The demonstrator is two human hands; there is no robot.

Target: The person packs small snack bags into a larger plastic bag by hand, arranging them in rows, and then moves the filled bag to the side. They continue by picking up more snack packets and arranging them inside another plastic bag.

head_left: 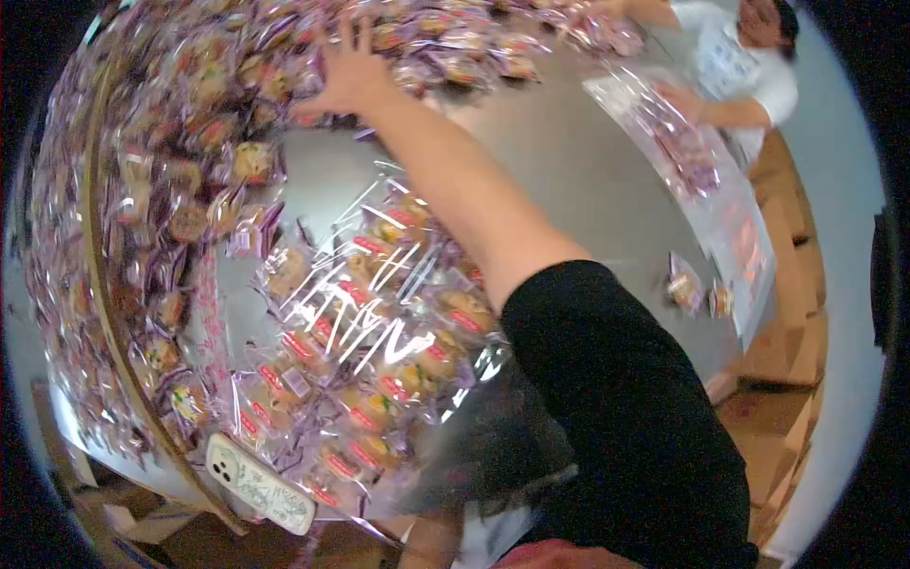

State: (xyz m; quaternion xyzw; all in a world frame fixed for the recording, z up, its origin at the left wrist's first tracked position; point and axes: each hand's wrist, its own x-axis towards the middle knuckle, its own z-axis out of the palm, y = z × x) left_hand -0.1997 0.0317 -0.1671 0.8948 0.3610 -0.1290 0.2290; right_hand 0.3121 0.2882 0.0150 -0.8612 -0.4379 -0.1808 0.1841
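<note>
My right hand (351, 81) reaches across the table with its fingers spread, over a heap of wrapped buns (213, 85) in clear and purple film. Its fingers touch the near side of the heap, and I see nothing gripped. Below my forearm lies a large clear plastic bag (365, 303), with several wrapped buns with red labels in rows inside it. Its open-looking side drapes toward my body. Of my left arm only a patch of skin (431, 542) shows at the bottom edge, partly behind the bag; its fingers are hidden.
A phone in a patterned case (261, 484) lies at the near table edge. A raised rim (100, 218) curves along the left. Two loose wrapped buns (684, 287) sit at the right. Across the table a co-worker (739, 71) handles another filled bag (682, 142). Cardboard boxes (782, 332) stand beyond the right edge.
</note>
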